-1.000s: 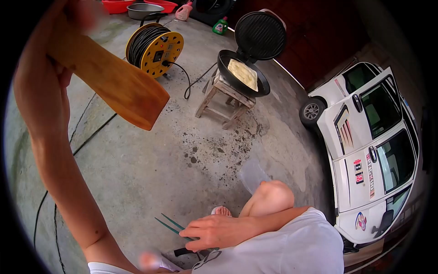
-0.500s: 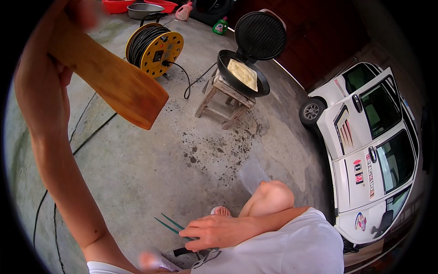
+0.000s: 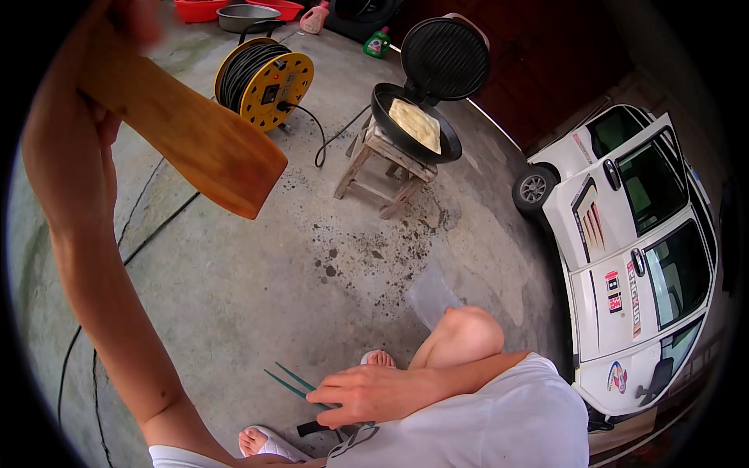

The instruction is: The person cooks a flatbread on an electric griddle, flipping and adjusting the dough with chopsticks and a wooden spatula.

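Observation:
My left hand (image 3: 74, 164) is raised close to the camera at the upper left, closed around a wooden spatula (image 3: 195, 140). The spatula's broad end slants down to the right, and the fingers are partly cut off and blurred. Low in the view, my right hand (image 3: 363, 396) lies by my lap with a pair of green chopsticks (image 3: 289, 384) between its fingers, their tips pointing up and left. Farther off, a pale flatbread (image 3: 415, 125) lies in an electric griddle (image 3: 449, 148), whose ridged lid (image 3: 445, 61) stands up. Neither hand touches the griddle.
A worn wooden stool (image 3: 390, 168) carries the griddle. Left of it stands a yellow cable reel (image 3: 285, 90), its black cords running over the concrete floor. A white vehicle (image 3: 616, 273) is at the right. Basins (image 3: 248, 19) and bottles (image 3: 378, 42) stand at the back.
The wooden spatula has shifted very slightly left and up with my left hand. My right hand, the chopsticks and the flatbread look the same.

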A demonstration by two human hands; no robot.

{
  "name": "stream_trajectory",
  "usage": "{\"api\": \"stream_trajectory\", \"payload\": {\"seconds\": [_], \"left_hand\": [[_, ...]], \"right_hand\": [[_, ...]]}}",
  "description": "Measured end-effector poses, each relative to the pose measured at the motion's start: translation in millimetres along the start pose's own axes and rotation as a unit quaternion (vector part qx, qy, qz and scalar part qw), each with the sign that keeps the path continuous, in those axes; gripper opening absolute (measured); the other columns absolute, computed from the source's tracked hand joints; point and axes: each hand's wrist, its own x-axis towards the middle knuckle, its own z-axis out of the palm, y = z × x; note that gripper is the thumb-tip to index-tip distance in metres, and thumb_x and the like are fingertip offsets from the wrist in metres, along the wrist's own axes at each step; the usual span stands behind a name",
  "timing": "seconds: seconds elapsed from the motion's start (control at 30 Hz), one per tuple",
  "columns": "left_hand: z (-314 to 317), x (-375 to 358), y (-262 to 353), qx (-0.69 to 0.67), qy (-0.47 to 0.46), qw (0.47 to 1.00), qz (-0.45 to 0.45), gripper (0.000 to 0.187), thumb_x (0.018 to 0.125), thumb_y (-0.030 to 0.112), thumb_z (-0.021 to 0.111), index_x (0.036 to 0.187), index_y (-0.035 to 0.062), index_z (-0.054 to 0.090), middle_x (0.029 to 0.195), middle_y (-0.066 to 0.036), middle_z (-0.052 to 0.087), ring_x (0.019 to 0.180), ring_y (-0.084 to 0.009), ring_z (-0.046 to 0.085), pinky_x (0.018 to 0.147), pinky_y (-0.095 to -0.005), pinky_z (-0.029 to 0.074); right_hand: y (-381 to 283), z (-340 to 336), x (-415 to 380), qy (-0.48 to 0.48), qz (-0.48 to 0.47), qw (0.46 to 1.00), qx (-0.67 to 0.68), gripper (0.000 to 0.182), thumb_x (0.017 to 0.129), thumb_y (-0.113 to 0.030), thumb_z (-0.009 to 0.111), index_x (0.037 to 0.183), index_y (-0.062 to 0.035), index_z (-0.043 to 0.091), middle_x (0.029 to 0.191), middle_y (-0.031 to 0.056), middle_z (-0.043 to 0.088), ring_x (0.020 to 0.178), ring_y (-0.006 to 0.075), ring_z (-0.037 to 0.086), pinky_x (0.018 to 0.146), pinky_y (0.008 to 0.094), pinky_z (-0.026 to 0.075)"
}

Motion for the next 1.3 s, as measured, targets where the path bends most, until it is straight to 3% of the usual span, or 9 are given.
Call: {"api": "stream_trajectory", "payload": {"seconds": [0.47,0.57,0.77,0.87,1.07,1.17,1.3], "left_hand": [[3,-1,4,-0.01,0.014,1.0,-0.013,0.029,0.095,0.021,0.029,0.078,0.0054,0.047,0.072,-0.004,0.044,0.066,-0.0108,0.042,0.064,-0.0209,0.034],[4,-1,2,-0.008,0.023,1.0,-0.004,0.029,0.095,0.021,0.029,0.078,0.0051,0.047,0.072,-0.004,0.045,0.066,-0.0107,0.042,0.064,-0.0207,0.034],[3,-1,1,-0.022,0.013,1.0,-0.008,0.03,0.095,0.022,0.03,0.079,0.0045,0.048,0.073,-0.005,0.046,0.067,-0.0105,0.043,0.063,-0.0202,0.034],[3,-3,-2,-0.028,0.012,1.0,0.0,0.031,0.095,0.023,0.031,0.078,0.005,0.048,0.072,-0.004,0.046,0.065,-0.0097,0.042,0.06,-0.02,0.033],[-17,-6,-10,-0.018,0.052,0.998,-0.006,0.031,0.095,0.025,0.033,0.076,0.0059,0.049,0.069,-0.002,0.045,0.061,-0.008,0.039,0.057,-0.0197,0.031],[-29,-9,-23,-0.026,0.075,0.997,-0.011,0.032,0.095,0.026,0.034,0.076,0.0063,0.05,0.068,-0.001,0.045,0.059,-0.0072,0.038,0.055,-0.0196,0.03],[-19,-16,-55,-0.064,0.091,0.993,-0.029,0.032,0.095,0.027,0.035,0.075,0.0069,0.05,0.067,0.001,0.045,0.057,-0.0061,0.037,0.052,-0.0194,0.028]], "right_hand": [[1,1,0,0.0,0.0,1.0,0.002,0.014,0.076,-0.012,0.055,0.089,-0.0049,0.054,0.11,0.0153,0.053,0.093,0.0239,0.057,0.072,0.0321,0.05],[1,3,2,0.075,-0.025,0.997,-0.009,0.013,0.078,-0.015,0.061,0.077,-0.0054,0.052,0.083,0.0057,0.047,0.075,0.0189,0.052,0.055,0.0332,0.045],[2,3,3,0.085,-0.026,0.996,-0.002,0.013,0.077,-0.014,0.061,0.076,-0.0047,0.051,0.082,0.0062,0.046,0.074,0.0192,0.052,0.054,0.0337,0.044],[5,2,4,-0.012,-0.009,0.999,-0.032,0.014,0.075,-0.012,0.056,0.088,-0.0058,0.054,0.107,0.0131,0.053,0.089,0.0222,0.057,0.068,0.0308,0.05],[7,3,25,-0.006,-0.043,0.998,-0.038,0.014,0.075,-0.012,0.057,0.087,-0.0062,0.053,0.104,0.0127,0.054,0.088,0.0222,0.056,0.065,0.0305,0.05],[6,3,35,0.061,-0.037,0.997,0.004,0.014,0.067,-0.007,0.06,0.079,-0.0053,0.053,0.091,0.008,0.051,0.079,0.0202,0.054,0.054,0.0317,0.044],[2,-16,25,0.093,0.106,0.985,0.1,0.015,0.073,-0.006,0.062,0.089,-0.0067,0.061,0.105,0.0114,0.056,0.087,0.0216,0.059,0.063,0.0321,0.048]]}}
